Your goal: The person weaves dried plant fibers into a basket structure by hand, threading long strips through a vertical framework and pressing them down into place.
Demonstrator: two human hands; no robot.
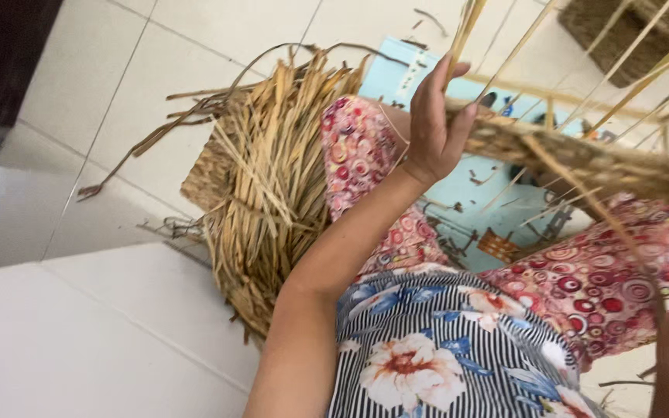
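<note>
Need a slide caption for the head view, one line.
Left hand grips a woven straw rim above a pile of dried straw on the tiled floor.

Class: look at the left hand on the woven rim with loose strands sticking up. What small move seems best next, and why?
Probably bend one upright strand down into the woven rim: the left hand already grips both, and several strands stand unwoven.

A flat, light blue printed sheet (396,73), perhaps a package or mat, lies on the floor beyond the heap of dried straw (272,186), just to its right. It carries small dark print and coloured marks near its upper edge. No signs or screens are in view.
</note>
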